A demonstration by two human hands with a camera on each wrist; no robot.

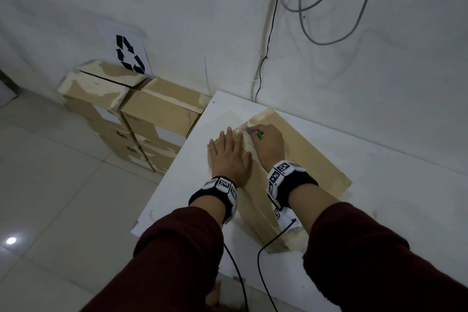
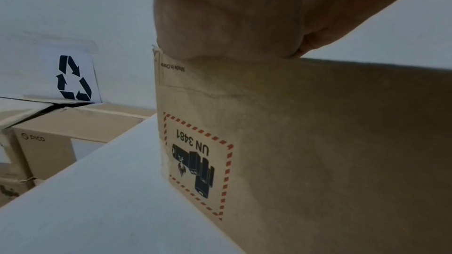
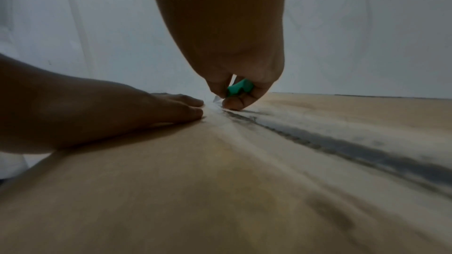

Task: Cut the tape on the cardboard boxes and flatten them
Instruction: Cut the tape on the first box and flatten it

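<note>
- the box (image 1: 298, 157) lies on the white desk (image 1: 379, 210), its taped top seam facing up and running away from the person toward the wall.
- the tape (image 3: 244, 136) along that seam looks wrinkled and pale; beside it the seam shows as a dark line in the right wrist view.
- the right hand (image 1: 269, 144) sits at the far end of the seam, its grip curled tight round a small green cutter (image 3: 238, 89), thumb and fingers pinching it with the tip down at the tape.
- the left hand (image 1: 229, 157) lies flat on the box top just left of the seam, fingers straight and spread, holding nothing; its fingertips reach close to the cutter.
- a hazard label (image 2: 198, 163) marked un 3481 shows on the box's left side.
- more boxes (image 1: 131, 119) are stacked on the floor left of the desk, against the wall under a recycling sign (image 1: 129, 54).
- cables (image 1: 304, 7) hang on the wall.
</note>
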